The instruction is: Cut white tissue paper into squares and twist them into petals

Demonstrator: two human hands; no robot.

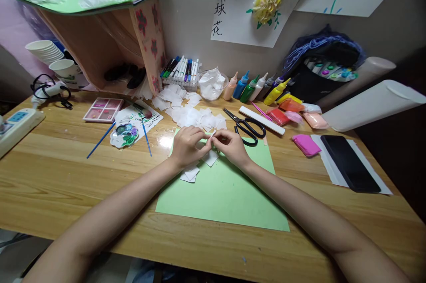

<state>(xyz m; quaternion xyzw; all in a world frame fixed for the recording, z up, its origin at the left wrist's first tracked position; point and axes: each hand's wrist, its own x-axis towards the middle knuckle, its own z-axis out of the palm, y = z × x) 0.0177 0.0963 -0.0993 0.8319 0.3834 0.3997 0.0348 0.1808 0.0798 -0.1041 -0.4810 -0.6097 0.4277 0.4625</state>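
My left hand (190,146) and my right hand (230,146) meet at the fingertips over a green sheet of paper (222,198). Both pinch a small white piece of paper (212,134), mostly covered by the fingers. Below the hands, a few loose white paper pieces (189,173) lie on the sheet. A heap of white paper squares (196,116) spreads on the wooden table just beyond my fingers. Black-handled scissors (248,126) rest to the right of my right hand, partly over the green sheet's far edge.
To the left are a paint palette (124,135), brushes and a colour box (103,109). Behind stand markers (181,69), a bowl (213,84) and paint bottles (248,89). A phone (350,163) and clay packets (306,145) lie right. A power strip (20,125) sits far left.
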